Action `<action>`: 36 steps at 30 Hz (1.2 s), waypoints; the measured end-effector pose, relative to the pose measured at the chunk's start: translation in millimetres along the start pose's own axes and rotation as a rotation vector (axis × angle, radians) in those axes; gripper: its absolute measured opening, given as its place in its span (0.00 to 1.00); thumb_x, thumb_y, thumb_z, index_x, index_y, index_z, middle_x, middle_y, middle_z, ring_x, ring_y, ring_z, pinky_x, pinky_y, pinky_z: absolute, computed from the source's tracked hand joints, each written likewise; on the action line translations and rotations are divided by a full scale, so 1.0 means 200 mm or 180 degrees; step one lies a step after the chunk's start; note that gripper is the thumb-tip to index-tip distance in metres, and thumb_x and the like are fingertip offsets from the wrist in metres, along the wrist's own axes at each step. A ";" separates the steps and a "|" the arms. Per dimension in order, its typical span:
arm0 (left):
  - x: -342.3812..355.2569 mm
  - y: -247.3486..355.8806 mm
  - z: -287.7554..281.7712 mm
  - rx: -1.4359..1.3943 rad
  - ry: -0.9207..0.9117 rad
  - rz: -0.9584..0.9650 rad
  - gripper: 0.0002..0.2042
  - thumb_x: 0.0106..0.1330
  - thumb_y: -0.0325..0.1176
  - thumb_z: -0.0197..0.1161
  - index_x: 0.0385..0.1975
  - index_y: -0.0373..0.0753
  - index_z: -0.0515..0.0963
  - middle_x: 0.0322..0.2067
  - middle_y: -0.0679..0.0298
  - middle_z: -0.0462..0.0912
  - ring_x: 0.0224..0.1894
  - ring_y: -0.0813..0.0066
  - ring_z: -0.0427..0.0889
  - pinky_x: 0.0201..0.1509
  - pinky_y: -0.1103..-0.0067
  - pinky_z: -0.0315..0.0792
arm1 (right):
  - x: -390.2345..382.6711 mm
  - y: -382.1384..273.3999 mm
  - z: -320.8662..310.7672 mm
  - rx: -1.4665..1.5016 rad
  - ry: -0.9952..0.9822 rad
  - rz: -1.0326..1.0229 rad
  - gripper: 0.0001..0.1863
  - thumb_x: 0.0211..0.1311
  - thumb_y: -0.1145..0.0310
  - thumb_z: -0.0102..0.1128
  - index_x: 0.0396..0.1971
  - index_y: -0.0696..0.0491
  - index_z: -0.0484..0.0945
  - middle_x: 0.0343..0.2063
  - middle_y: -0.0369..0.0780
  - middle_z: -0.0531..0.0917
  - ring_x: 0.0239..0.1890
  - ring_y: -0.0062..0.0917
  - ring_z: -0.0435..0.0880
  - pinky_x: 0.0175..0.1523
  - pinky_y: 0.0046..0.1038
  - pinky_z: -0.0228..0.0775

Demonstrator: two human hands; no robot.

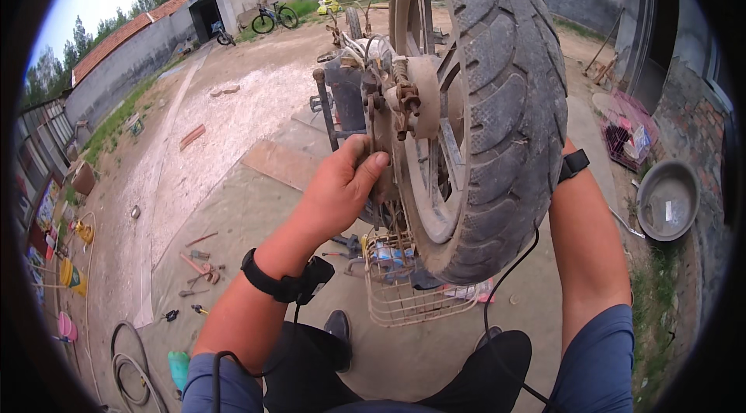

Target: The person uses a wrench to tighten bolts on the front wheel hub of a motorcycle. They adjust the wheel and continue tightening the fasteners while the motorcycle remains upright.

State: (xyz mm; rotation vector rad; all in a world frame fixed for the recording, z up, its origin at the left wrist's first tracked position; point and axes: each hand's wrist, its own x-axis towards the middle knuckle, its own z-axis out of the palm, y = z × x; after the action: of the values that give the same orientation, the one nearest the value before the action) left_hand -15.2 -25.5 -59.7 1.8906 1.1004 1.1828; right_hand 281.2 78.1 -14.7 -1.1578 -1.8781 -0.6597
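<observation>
An upturned bike with a thick-treaded wheel (509, 102) stands in front of me, its black tyre dusty and worn. Left of the wheel, my left hand (342, 188) is closed on a rusty metal arm (379, 121) beside the hub, thumb up against it. A brake drum (423, 98) and a rusty bolt with a spring (406, 94) sit just above that hand. My right forearm (589, 242) reaches up along the tyre's right side. The tyre hides my right hand, so its fingers do not show. Both wrists wear black straps.
Below the wheel is a wire basket (416, 281). Loose tools (202, 269) lie on the ground at left, near a coiled hose (128, 366) and a green bottle (179, 370). At right are a grey basin (668, 199) and a pink wire cage (628, 129). A black cable (489, 296) hangs by the tyre.
</observation>
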 end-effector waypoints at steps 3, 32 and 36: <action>0.02 -0.08 0.00 0.0061 0.0088 0.0330 0.10 0.75 0.35 0.57 0.46 0.35 0.72 0.25 0.64 0.78 0.27 0.75 0.78 0.32 0.76 0.73 | 0.00 -0.02 -0.01 0.0215 0.0023 -0.0052 0.11 0.56 0.67 0.61 0.40 0.48 0.81 0.40 0.38 0.82 0.39 0.40 0.84 0.39 0.38 0.78; -0.09 0.21 -0.08 -0.1094 -0.0434 -0.0837 0.18 0.79 0.45 0.47 0.44 0.33 0.70 0.22 0.64 0.77 0.19 0.79 0.78 0.19 0.86 0.68 | 0.00 -0.02 0.02 0.0298 0.0392 -0.0133 0.12 0.56 0.75 0.60 0.39 0.45 0.82 0.42 0.33 0.84 0.38 0.35 0.85 0.40 0.34 0.78; -0.05 0.22 -0.05 -0.1220 -0.0354 -0.0908 0.17 0.78 0.44 0.48 0.43 0.33 0.70 0.22 0.64 0.77 0.19 0.79 0.79 0.18 0.85 0.67 | 0.00 -0.04 -0.01 0.0303 0.0349 -0.0037 0.12 0.56 0.75 0.60 0.39 0.45 0.83 0.42 0.33 0.85 0.39 0.34 0.85 0.40 0.33 0.79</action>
State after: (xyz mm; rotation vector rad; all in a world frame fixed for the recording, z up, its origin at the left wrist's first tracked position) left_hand -13.6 -53.4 -23.6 1.4361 0.9646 1.0273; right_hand 274.6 73.4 -14.1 -1.0307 -1.8051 -0.6208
